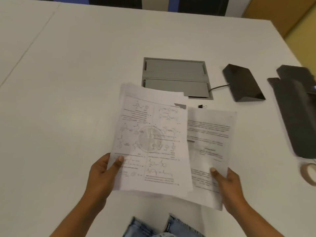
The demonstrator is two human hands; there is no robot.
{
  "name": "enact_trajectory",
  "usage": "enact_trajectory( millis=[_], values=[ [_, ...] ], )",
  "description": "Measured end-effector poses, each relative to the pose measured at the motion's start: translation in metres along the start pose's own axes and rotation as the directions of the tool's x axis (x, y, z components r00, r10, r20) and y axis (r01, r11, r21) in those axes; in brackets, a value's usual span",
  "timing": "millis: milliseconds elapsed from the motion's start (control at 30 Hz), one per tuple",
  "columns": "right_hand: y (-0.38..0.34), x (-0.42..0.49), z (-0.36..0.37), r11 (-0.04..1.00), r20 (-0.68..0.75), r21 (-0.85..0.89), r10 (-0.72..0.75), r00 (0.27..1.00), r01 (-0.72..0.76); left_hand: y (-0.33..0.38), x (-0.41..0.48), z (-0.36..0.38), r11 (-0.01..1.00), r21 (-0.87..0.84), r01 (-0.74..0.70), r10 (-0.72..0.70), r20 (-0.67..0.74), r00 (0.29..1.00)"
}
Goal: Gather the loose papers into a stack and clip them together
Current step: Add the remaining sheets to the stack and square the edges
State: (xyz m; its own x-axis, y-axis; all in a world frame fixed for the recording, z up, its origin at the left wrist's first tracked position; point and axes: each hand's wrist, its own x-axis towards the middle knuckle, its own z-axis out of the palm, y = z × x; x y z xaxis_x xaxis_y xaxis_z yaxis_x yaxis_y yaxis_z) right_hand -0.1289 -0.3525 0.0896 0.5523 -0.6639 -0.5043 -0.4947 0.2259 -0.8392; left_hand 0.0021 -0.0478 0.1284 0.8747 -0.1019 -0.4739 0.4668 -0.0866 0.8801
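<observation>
My left hand (102, 175) grips the lower left edge of a small pile of printed sheets (152, 141) showing chemical diagrams, thumb on top. My right hand (227, 183) holds a single text sheet (210, 147) by its lower right edge; this sheet lies partly under the right side of the pile. Both are lifted slightly above the white table (68, 82). A small black binder clip (202, 106) lies on the table just beyond the papers, untouched.
A grey cable hatch (176, 72) is set into the table behind the papers, with a cord running to a black wedge-shaped box (242, 82). More black objects (297, 106) lie at the right edge, and a roll of tape (309, 173) sits near the right.
</observation>
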Motion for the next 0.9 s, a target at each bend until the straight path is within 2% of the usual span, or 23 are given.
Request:
enact_trajectory(
  millis=[267, 400, 467, 567, 633, 767, 900],
  values=[
    [-0.025, -0.012, 0.034, 0.999, 0.251, -0.036, -0.020, 0.968, 0.030, 0.002, -0.009, 0.046, 0.998, 0.070, -0.001, -0.003, 0.057, 0.998],
    [-0.032, -0.013, 0.033, 1.000, 0.278, -0.012, -0.014, 0.960, 0.018, 0.004, -0.007, 0.044, 0.968, 0.251, -0.023, 0.019, 0.017, 1.000],
    [-0.033, -0.013, 0.032, 1.000, 0.302, 0.007, -0.017, 0.953, 0.016, 0.008, -0.003, 0.040, 0.948, 0.319, -0.020, 0.007, 0.040, 0.999],
    [-0.038, -0.017, 0.034, 0.999, 0.345, 0.038, -0.031, 0.938, 0.019, 0.015, 0.003, 0.035, 0.980, 0.111, 0.167, -0.185, 0.179, 0.966],
    [-0.040, -0.018, 0.035, 0.998, 0.372, 0.065, -0.028, 0.928, 0.004, 0.017, 0.004, 0.037, 0.974, 0.034, 0.225, -0.225, 0.297, 0.928],
    [-0.041, -0.017, 0.034, 0.960, 0.420, 0.203, 0.094, 0.903, -0.194, 0.015, 0.003, 0.048, 0.992, 0.049, 0.115, -0.124, 0.280, 0.952],
    [-0.043, -0.014, 0.031, 0.973, 0.444, 0.210, -0.007, 0.896, -0.097, 0.011, 0.004, 0.050, 0.998, 0.036, 0.055, -0.063, 0.267, 0.962]
  ],
)
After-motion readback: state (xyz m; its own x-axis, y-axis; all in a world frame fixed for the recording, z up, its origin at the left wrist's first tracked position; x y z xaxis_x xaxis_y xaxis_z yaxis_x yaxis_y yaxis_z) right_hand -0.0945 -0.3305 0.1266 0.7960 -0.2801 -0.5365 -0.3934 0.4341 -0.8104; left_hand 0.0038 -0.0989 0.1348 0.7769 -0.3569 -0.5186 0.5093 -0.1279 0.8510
